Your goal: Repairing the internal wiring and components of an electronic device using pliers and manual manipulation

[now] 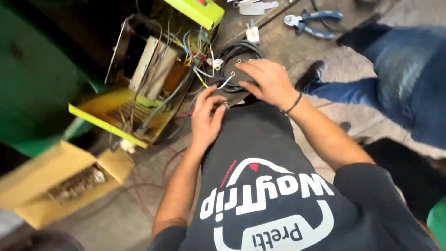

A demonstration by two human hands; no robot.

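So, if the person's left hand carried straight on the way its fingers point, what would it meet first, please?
Probably the loose coloured wires spilling from the opened yellow-green housing; the left hand points up towards them, though depth is hard to judge.

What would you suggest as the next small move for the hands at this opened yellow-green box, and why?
Probably steady the dark round part with the right hand while the left hand guides a loose wire end to it: the right hand rests on that part, and wires from the opened box end right beside it.
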